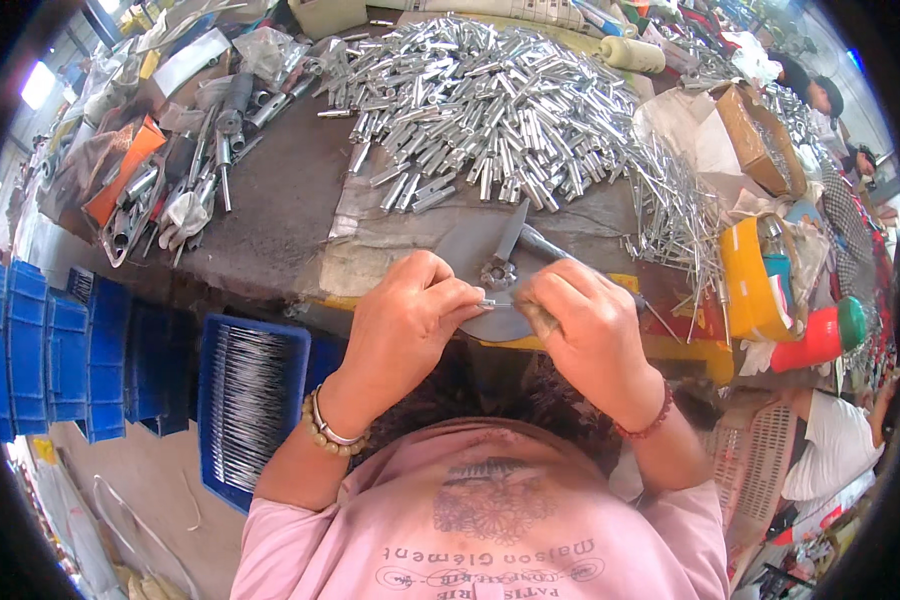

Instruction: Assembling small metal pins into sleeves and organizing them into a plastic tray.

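Both my hands are raised together over a round grey disc at the table's near edge. My left hand is closed in a pinch on a small, thin metal rod, whose short end sticks out toward the right. Close by on the right, my right hand has its thumb and fingers pressed together near that end. Its fingertips are slightly blurred, and what they hold cannot be made out. Behind the hands, a knobbed metal hub sits on the disc, with a flat dark blade rising beside it.
A heap of short metal tubes covers the table's far middle, with thin rods to its right. A blue bin of metal pieces stands lower left, beside stacked blue bins. At right are a yellow container and cardboard box.
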`<state>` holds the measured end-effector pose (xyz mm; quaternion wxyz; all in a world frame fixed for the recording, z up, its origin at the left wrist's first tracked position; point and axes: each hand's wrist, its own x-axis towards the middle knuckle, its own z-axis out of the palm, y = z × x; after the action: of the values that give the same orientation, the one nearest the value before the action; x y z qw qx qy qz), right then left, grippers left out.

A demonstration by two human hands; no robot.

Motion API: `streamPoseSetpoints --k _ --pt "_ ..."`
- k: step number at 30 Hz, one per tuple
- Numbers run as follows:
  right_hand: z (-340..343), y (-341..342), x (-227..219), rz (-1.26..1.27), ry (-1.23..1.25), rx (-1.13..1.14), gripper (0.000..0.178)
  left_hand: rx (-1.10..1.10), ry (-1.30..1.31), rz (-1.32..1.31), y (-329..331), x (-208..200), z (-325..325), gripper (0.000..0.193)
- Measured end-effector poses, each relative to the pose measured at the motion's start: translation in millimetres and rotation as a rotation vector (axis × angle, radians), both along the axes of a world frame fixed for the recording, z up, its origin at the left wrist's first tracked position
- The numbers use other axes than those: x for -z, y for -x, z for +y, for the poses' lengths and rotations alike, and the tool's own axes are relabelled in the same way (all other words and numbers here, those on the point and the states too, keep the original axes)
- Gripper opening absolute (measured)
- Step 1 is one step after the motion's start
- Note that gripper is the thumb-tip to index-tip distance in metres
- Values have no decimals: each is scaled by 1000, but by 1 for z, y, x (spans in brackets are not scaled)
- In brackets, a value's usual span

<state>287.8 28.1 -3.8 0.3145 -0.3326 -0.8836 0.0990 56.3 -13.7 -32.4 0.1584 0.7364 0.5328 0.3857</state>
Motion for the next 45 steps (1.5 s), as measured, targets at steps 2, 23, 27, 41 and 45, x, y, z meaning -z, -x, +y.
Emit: streamPoseSetpoints --k 2,23,27,41,45 --pt "3 13 -1 -15 -30 -7 30 7 -13 13 -1 -2 0 16" --pt "15 27 -7 11 99 -138 46 45 -87 -4 4 5 2 21" --pt "16 33 -20 -131 2 -230 48 -23 -87 112 3 5 3 19" --pt "12 -14 -14 -131 -109 202 42 22 -2 -23 0 0 1 20" --pt "20 -29 1 -249 -38 236 45 28 38 -61 -2 -2 -4 19"
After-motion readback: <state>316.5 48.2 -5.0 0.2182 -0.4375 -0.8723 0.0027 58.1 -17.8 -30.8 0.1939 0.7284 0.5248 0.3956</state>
